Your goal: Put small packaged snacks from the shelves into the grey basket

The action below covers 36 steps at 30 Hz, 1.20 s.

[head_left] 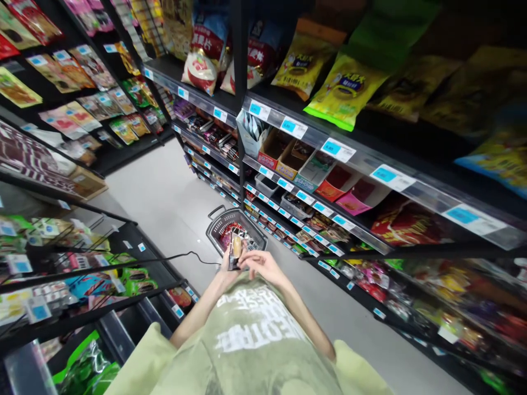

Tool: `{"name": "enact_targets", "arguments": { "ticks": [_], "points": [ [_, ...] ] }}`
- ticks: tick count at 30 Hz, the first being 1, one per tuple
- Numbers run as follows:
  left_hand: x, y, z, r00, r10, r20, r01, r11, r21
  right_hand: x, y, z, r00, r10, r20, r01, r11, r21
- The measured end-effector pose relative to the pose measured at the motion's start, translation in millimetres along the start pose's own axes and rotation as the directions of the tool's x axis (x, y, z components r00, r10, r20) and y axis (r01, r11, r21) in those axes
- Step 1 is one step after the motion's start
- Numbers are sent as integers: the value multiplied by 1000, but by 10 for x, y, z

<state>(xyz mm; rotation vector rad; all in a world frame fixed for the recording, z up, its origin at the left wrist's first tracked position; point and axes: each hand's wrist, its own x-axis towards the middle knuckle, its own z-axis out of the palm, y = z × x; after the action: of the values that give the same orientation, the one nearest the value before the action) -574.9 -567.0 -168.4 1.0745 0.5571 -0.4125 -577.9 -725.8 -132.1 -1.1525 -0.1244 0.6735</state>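
Note:
In the head view my left hand (226,262) is closed around a small packet (236,248) with a dark wrapper and a tan, yellowish front, held upright before my body. My right hand (263,264) is just beside it. Its fingers are loosely bent and apart, pointing at the packet's lower edge; I cannot tell whether they touch it. Beyond both hands a dark shopping basket (213,239) stands on the floor, its handle folded out to the far side. Red and dark packages (226,235) lie inside, partly hidden by the packet and my hands.
A tall snack shelf (313,137) with blue-and-white price tags runs along the right. Lower racks (135,269) of bagged snacks stand close on my left. Grey floor (152,181) lies between them. A black cord (168,257) stretches from the left towards my hands.

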Motion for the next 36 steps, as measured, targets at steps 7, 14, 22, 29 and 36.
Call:
{"name": "enact_targets", "arguments": {
  "ticks": [7,14,22,29,36],
  "points": [
    [189,9,-61,975,209,-68,-162,892,423,177,446,-129,957,-29,-288,-22,985,-174],
    [106,75,16,960,178,215,-271,774,572,261,760,-611,917,-12,-399,-99,962,-256],
    [-76,-152,-442,964,33,265,-201,741,640,436,202,-1970,693,-455,-559,-190,632,-751],
    [-502,-424,-1234,995,53,-81,23,683,730,825,-60,-2674,692,-423,-585,-510,286,-811],
    [-1288,-1251,-2007,819,81,-567,403,622,671,1057,79,-2965,618,-293,-729,-740,97,-666]
  ]
}}
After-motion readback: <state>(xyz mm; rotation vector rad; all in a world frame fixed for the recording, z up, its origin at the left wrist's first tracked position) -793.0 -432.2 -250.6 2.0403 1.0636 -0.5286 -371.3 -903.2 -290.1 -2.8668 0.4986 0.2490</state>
